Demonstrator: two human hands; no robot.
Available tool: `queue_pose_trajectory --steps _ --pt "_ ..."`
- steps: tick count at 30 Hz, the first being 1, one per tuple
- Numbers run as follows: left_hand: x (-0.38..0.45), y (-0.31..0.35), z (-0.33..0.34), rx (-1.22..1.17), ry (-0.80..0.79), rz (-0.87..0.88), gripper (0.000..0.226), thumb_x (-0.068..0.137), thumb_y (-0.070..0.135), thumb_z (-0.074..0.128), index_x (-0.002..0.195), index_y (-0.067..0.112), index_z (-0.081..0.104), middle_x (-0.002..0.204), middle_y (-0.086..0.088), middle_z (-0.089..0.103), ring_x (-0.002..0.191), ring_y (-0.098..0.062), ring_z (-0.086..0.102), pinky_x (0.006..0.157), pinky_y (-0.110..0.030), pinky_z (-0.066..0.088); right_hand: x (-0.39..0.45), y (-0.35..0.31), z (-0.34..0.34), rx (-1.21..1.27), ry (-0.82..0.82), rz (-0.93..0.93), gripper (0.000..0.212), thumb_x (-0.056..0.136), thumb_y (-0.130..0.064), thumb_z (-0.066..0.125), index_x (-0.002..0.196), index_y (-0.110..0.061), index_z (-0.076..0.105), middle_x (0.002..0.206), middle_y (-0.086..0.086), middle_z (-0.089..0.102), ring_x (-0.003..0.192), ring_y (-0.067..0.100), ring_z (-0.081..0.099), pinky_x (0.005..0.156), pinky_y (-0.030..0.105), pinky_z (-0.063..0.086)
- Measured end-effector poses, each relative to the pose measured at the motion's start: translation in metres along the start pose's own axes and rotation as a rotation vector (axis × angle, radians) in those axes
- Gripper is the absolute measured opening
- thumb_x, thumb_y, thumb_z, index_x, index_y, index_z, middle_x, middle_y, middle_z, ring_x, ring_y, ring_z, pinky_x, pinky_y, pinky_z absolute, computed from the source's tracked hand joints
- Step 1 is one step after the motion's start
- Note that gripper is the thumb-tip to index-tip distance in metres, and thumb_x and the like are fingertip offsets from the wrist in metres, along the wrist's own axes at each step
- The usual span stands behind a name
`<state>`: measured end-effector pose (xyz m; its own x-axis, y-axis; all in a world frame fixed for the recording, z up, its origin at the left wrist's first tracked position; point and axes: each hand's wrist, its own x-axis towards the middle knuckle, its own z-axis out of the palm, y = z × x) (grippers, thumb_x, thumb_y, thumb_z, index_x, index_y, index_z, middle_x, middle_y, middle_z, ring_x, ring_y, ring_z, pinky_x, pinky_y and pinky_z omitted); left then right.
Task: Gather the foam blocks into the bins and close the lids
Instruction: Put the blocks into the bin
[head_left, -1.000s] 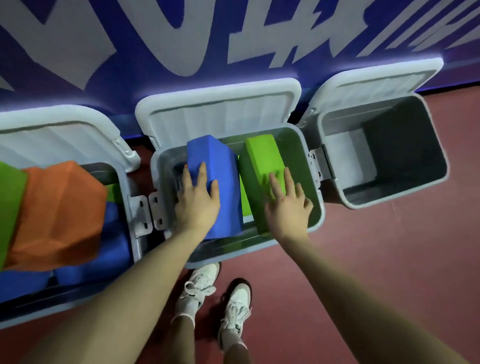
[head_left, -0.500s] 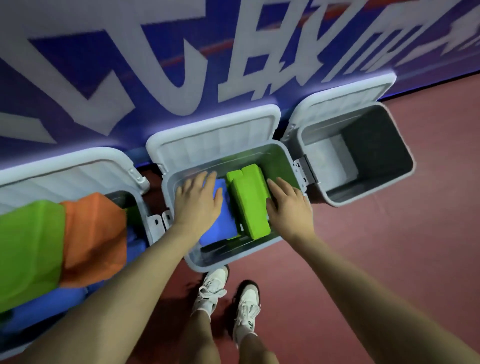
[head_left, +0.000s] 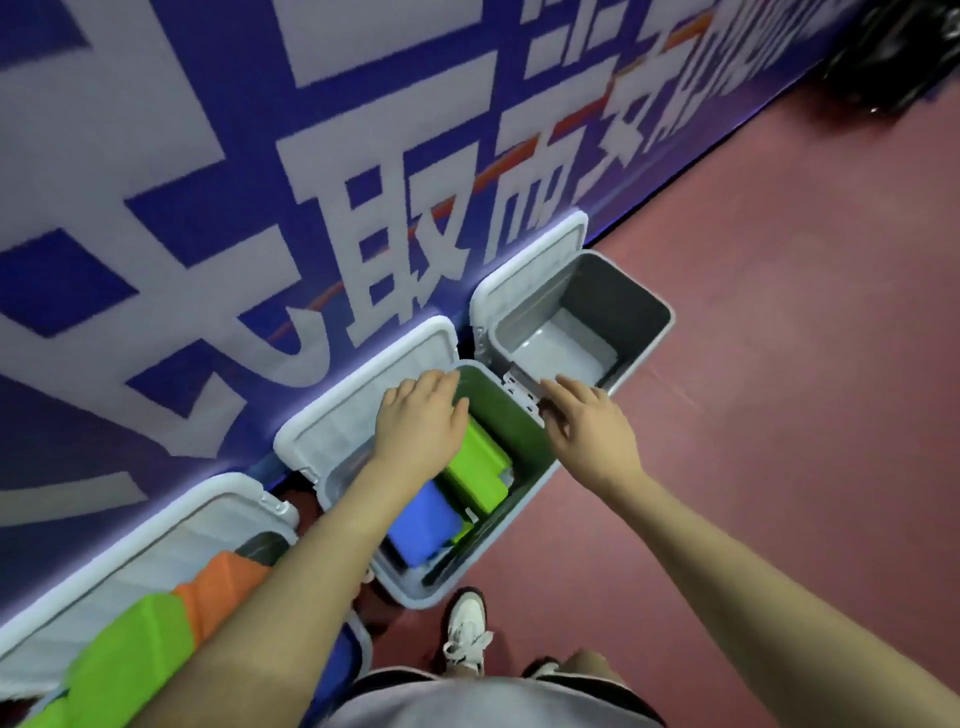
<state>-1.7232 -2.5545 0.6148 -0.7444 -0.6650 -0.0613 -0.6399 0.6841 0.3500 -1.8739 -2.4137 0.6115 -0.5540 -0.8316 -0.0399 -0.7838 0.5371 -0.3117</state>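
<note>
Middle bin, lid open against the wall, holds green block and blue block. Left hand and right hand, grip relaxed and empty, hover at its far rim; red floor lies beside.

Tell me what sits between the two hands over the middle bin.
In the head view, the green foam block and the bin's green-tinted inner wall lie between left hand and right hand.

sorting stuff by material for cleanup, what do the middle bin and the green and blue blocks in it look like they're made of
Middle bin: looks like moulded plastic, smooth grey with a slight sheen, thin rigid walls, rolled rim.
Green block: probably foam, with a matte surface and soft rounded edges.
Blue block: likely the same foam, matte and uniformly coloured, with no visible gloss.
</note>
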Motion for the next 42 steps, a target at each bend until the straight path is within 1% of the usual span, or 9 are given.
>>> queue_pose_trajectory --steps 3,5,9,14,17,20,25,34,42 --pt "-0.002 0.041 -0.004 0.045 -0.051 0.151 0.045 0.088 0.033 0.043 0.115 0.005 0.066 0.107 -0.012 0.068 0.086 -0.037 0.064 0.077 -0.043 0.049 -0.034 0.026 -0.021 -0.002 0.105 0.083 0.039 0.091 -0.018 0.057 0.129 -0.016 0.058 0.130 0.006 0.058 0.110 0.036 0.054 0.085 0.041 0.044" --pt "-0.003 0.073 0.000 0.053 -0.082 0.256 0.040 0.089 0.029 0.048 0.118 0.006 0.065 0.114 -0.012 0.066 0.094 -0.036 0.064 0.081 -0.042 0.048 -0.063 0.046 -0.031 -0.008 0.143 0.167 0.039 0.091 -0.019 0.058 0.129 -0.015 0.058 0.131 0.007 0.058 0.111 0.037 0.054 0.085 0.042 0.045" --pt "-0.020 0.144 0.021 0.104 -0.142 0.526 0.047 0.081 0.035 0.039 0.103 0.008 0.070 0.100 -0.009 0.070 0.077 -0.030 0.068 0.066 -0.036 0.054 -0.141 0.091 -0.043 -0.008 0.239 0.375 0.039 0.087 -0.018 0.064 0.126 -0.013 0.062 0.128 0.011 0.061 0.107 0.038 0.058 0.080 0.044 0.049" --pt "-0.079 0.238 0.063 0.175 -0.235 0.840 0.048 0.079 0.035 0.040 0.102 0.006 0.071 0.099 -0.012 0.071 0.074 -0.032 0.069 0.062 -0.039 0.056 -0.273 0.130 -0.050 -0.012 0.331 0.680 0.038 0.083 -0.015 0.067 0.121 -0.011 0.064 0.123 0.012 0.063 0.100 0.038 0.061 0.077 0.042 0.050" --pt "-0.158 0.307 0.090 0.174 -0.338 1.028 0.044 0.081 0.032 0.048 0.109 0.005 0.069 0.109 -0.015 0.069 0.081 -0.037 0.067 0.068 -0.042 0.054 -0.386 0.141 -0.049 -0.001 0.363 0.926 0.040 0.084 -0.018 0.066 0.124 -0.013 0.063 0.126 0.010 0.062 0.102 0.038 0.060 0.078 0.043 0.050" --pt "-0.215 0.343 0.107 0.163 -0.374 1.122 0.041 0.087 0.027 0.057 0.121 0.006 0.062 0.124 -0.017 0.062 0.098 -0.039 0.063 0.083 -0.044 0.049 -0.458 0.138 -0.043 -0.008 0.386 1.031 0.043 0.081 -0.019 0.068 0.124 -0.014 0.063 0.126 0.010 0.062 0.099 0.039 0.062 0.075 0.045 0.052" --pt "-0.364 0.424 0.143 0.147 -0.496 1.412 0.046 0.096 0.032 0.048 0.138 0.012 0.047 0.143 -0.010 0.047 0.120 -0.034 0.052 0.097 -0.037 0.038 -0.626 0.124 -0.036 -0.013 0.439 1.355 0.043 0.081 -0.019 0.070 0.123 -0.014 0.064 0.126 0.009 0.063 0.098 0.038 0.062 0.075 0.044 0.052" --pt "-0.592 0.516 0.173 0.089 -0.634 1.936 0.048 0.098 0.034 0.043 0.143 0.017 0.041 0.149 -0.005 0.040 0.125 -0.031 0.047 0.099 -0.036 0.033 -0.833 0.064 -0.027 0.024 0.606 1.884 0.047 0.098 -0.030 0.047 0.144 -0.022 0.042 0.151 -0.002 0.037 0.129 0.027 0.043 0.102 0.041 0.033" --pt "-0.711 0.588 0.207 0.107 -0.755 2.212 0.046 0.096 0.031 0.048 0.138 0.012 0.048 0.144 -0.010 0.045 0.124 -0.034 0.046 0.098 -0.038 0.035 -0.933 0.068 -0.027 0.077 0.661 2.197 0.049 0.098 -0.031 0.046 0.145 -0.023 0.040 0.152 -0.004 0.036 0.129 0.025 0.044 0.102 0.038 0.035"
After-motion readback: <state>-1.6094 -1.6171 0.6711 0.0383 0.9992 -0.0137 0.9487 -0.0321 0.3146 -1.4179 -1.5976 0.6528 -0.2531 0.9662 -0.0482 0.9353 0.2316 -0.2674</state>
